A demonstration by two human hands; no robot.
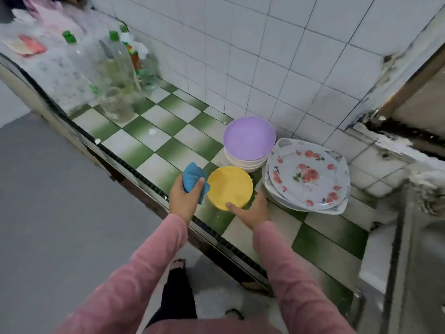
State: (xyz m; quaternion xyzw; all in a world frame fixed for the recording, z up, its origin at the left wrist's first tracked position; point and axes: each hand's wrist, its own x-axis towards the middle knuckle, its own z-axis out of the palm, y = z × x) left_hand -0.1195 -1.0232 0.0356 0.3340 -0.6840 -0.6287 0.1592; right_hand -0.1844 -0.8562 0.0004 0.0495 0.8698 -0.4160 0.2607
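Gripping a blue cloth point(193, 175) in the left hand point(184, 197) at centre frame, clasping the yellow bowl point(230, 186) beside it by its near rim with the right hand point(252, 209).

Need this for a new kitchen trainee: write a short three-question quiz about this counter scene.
1. True or false: the left hand grips a blue cloth.
2. What does the right hand hold?
3. Which bowl sits on top of the white bowls next to the flowered plates? A red, B purple, C green.

Key:
1. True.
2. The yellow bowl, with the thumb on its rim.
3. B, the purple bowl.
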